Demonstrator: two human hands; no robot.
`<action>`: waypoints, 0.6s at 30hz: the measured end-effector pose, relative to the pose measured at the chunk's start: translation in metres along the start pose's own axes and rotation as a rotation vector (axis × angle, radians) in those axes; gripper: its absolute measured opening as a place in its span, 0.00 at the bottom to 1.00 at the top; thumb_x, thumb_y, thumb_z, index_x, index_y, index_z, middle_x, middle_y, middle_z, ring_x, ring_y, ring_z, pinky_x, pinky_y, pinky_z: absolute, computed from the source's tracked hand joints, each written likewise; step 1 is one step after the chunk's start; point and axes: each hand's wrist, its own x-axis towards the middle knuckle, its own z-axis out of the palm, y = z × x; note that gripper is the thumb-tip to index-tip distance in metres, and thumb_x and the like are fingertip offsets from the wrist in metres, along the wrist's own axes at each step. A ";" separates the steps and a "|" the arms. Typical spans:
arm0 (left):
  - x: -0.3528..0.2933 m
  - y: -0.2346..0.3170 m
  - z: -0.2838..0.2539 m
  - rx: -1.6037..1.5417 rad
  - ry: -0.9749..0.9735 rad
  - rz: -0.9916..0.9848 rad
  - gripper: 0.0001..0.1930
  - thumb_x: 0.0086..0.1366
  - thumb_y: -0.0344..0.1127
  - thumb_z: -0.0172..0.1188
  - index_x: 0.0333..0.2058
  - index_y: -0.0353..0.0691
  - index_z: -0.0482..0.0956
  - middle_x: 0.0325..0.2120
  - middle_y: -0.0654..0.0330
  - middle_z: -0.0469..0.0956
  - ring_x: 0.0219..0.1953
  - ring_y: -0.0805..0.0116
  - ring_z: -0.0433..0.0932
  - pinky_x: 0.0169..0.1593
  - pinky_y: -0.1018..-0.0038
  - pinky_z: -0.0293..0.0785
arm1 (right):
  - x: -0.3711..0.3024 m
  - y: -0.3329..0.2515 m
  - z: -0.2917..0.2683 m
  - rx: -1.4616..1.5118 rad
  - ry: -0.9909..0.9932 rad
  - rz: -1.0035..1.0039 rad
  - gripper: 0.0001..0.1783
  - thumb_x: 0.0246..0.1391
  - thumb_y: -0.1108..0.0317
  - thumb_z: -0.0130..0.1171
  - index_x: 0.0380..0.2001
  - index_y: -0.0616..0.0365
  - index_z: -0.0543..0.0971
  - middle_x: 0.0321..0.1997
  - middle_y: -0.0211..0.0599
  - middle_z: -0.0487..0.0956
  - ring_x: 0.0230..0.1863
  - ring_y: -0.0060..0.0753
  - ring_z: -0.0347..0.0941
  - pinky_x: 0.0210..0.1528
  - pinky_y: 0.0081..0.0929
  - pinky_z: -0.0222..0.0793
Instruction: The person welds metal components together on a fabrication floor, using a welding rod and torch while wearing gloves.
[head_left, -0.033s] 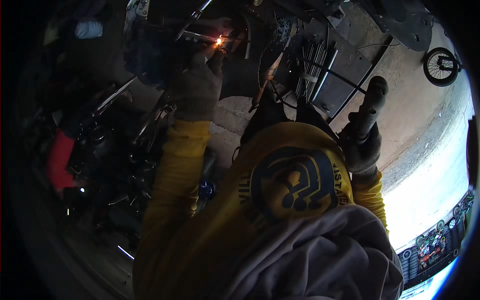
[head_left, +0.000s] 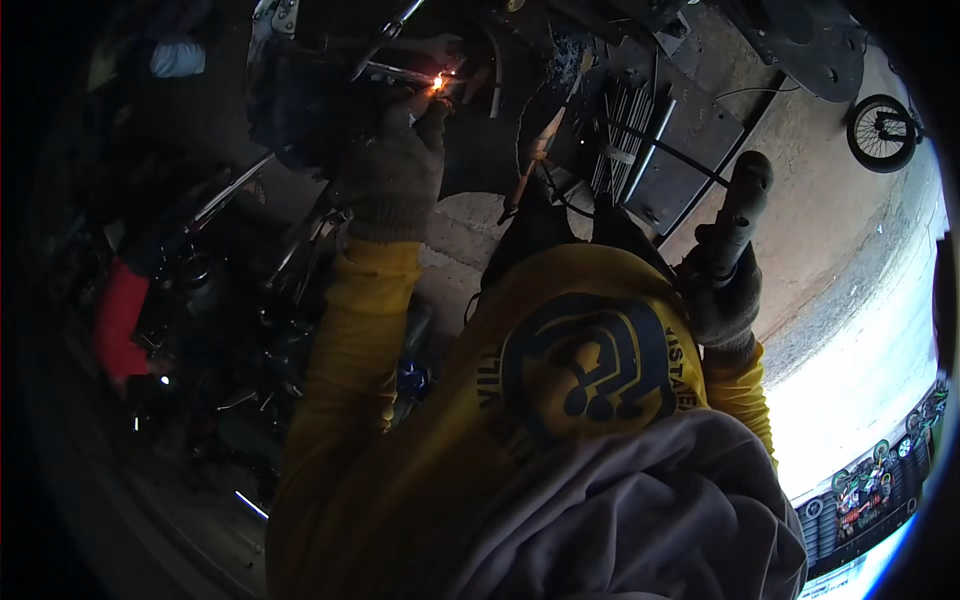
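The right hand (head_left: 725,308) had its grip wrapped around a dark tool (head_left: 741,225); the left hand (head_left: 397,172) was near an orange glow (head_left: 438,83), its grip too shadowed to tell

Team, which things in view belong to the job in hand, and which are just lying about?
Seemingly in the job:
- bright glow, close to the gloved left hand
- metal bar beside the glow
- dark cylindrical tool gripped by the gloved right hand

Seemingly lying about:
- thin rods, use unclear
- shiny tube beside them
- spoked wheel
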 end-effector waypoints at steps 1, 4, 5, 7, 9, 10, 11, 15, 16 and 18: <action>0.002 0.002 -0.003 -0.128 0.065 -0.054 0.12 0.64 0.46 0.64 0.41 0.48 0.79 0.39 0.67 0.81 0.32 0.67 0.83 0.34 0.73 0.81 | -0.003 0.001 0.001 0.029 -0.017 0.076 0.17 0.44 0.71 0.64 0.38 0.63 0.74 0.28 0.43 0.80 0.29 0.41 0.80 0.35 0.33 0.74; 0.005 0.008 -0.012 -0.256 0.111 -0.114 0.12 0.62 0.43 0.67 0.40 0.46 0.79 0.36 0.67 0.82 0.32 0.66 0.84 0.34 0.74 0.81 | -0.006 0.002 0.002 0.067 -0.033 0.150 0.16 0.44 0.71 0.64 0.38 0.63 0.74 0.28 0.43 0.80 0.29 0.41 0.80 0.35 0.32 0.74; 0.005 0.008 -0.014 -0.254 0.091 -0.121 0.12 0.62 0.42 0.68 0.40 0.45 0.79 0.33 0.67 0.82 0.31 0.66 0.84 0.34 0.74 0.81 | -0.006 0.002 0.003 0.076 -0.032 0.147 0.16 0.44 0.71 0.64 0.38 0.63 0.74 0.28 0.43 0.80 0.29 0.41 0.80 0.35 0.32 0.74; 0.004 0.007 -0.011 -0.191 0.090 -0.092 0.12 0.61 0.41 0.68 0.40 0.46 0.78 0.32 0.65 0.82 0.31 0.65 0.84 0.33 0.74 0.81 | -0.006 0.001 0.003 0.083 -0.031 0.139 0.16 0.44 0.71 0.63 0.38 0.63 0.74 0.28 0.43 0.80 0.29 0.41 0.80 0.35 0.32 0.74; 0.002 0.006 -0.007 -0.128 0.090 -0.064 0.12 0.61 0.40 0.68 0.40 0.46 0.78 0.31 0.64 0.82 0.31 0.65 0.84 0.33 0.74 0.81 | -0.005 0.001 0.003 0.090 -0.030 0.129 0.16 0.44 0.71 0.63 0.38 0.63 0.74 0.29 0.42 0.80 0.30 0.41 0.80 0.35 0.32 0.74; 0.002 0.005 -0.004 -0.143 0.122 -0.100 0.13 0.63 0.50 0.63 0.39 0.51 0.79 0.20 0.64 0.79 0.23 0.64 0.82 0.28 0.72 0.79 | -0.005 0.001 0.003 0.082 -0.030 0.127 0.16 0.44 0.71 0.63 0.38 0.63 0.74 0.28 0.42 0.80 0.29 0.40 0.80 0.35 0.32 0.75; 0.002 0.005 -0.001 -0.158 0.155 -0.135 0.17 0.64 0.60 0.58 0.37 0.56 0.80 0.09 0.63 0.75 0.16 0.63 0.80 0.24 0.69 0.78 | -0.004 0.001 0.004 0.074 -0.030 0.126 0.16 0.44 0.71 0.62 0.38 0.64 0.74 0.28 0.42 0.80 0.29 0.40 0.80 0.35 0.31 0.75; 0.001 0.004 0.004 -0.281 0.150 -0.161 0.17 0.65 0.61 0.57 0.39 0.56 0.79 0.10 0.63 0.76 0.15 0.63 0.80 0.24 0.69 0.78 | 0.003 -0.005 0.004 0.010 -0.028 0.026 0.17 0.44 0.71 0.62 0.39 0.64 0.73 0.27 0.42 0.80 0.28 0.40 0.80 0.34 0.31 0.75; 0.001 0.005 0.001 -0.235 0.128 -0.158 0.17 0.65 0.60 0.57 0.39 0.57 0.79 0.10 0.64 0.76 0.15 0.62 0.80 0.23 0.69 0.77 | 0.000 -0.001 0.004 0.049 -0.035 0.060 0.17 0.44 0.71 0.62 0.39 0.64 0.73 0.27 0.42 0.80 0.28 0.39 0.80 0.34 0.31 0.75; 0.003 0.004 -0.001 -0.187 0.106 -0.152 0.16 0.65 0.60 0.58 0.39 0.57 0.79 0.09 0.64 0.75 0.15 0.62 0.80 0.23 0.69 0.77 | -0.005 0.002 0.002 0.090 -0.042 0.095 0.17 0.44 0.71 0.62 0.39 0.65 0.73 0.27 0.42 0.80 0.28 0.39 0.80 0.34 0.31 0.75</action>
